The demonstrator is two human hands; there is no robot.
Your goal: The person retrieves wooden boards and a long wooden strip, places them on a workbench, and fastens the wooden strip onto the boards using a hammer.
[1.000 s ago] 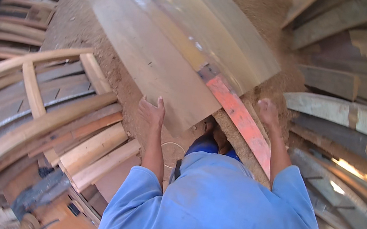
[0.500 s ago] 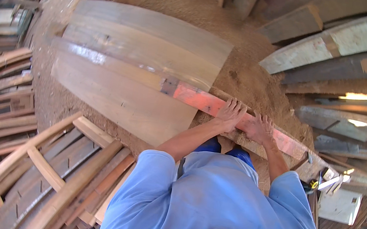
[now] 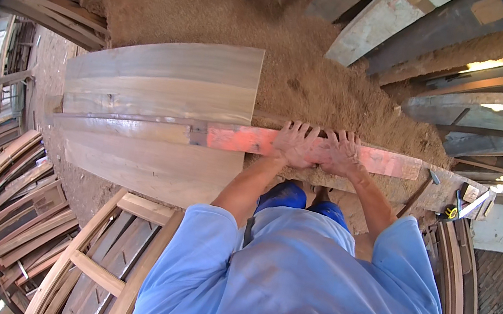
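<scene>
Across the middle runs a long, narrow board with a worn red-painted stretch [image 3: 391,163]. My left hand [image 3: 295,144] lies flat on the red stretch, fingers spread and pointing away from me. Close beside it, my right hand [image 3: 342,154] rests the same way, palm down with its fingers apart. Toward the left, the board's bare wooden part lies over a wide, pale wooden panel [image 3: 162,91] with a curved left side. Its right part rests along a rough bench plank [image 3: 387,189]. The undersides of both hands are hidden.
A hammer [image 3: 422,190], a yellow-and-black tape measure [image 3: 451,212] and a small wooden block [image 3: 469,193] sit at the bench's right end. A ladder-like wooden frame [image 3: 98,274] stands at lower left. Stacked boards line both sides; sawdust [image 3: 305,45] covers the ground beyond.
My view has turned, so the board now lies nearly level across it. Both hands stay on the red stretch, now closer together with fingers more spread.
</scene>
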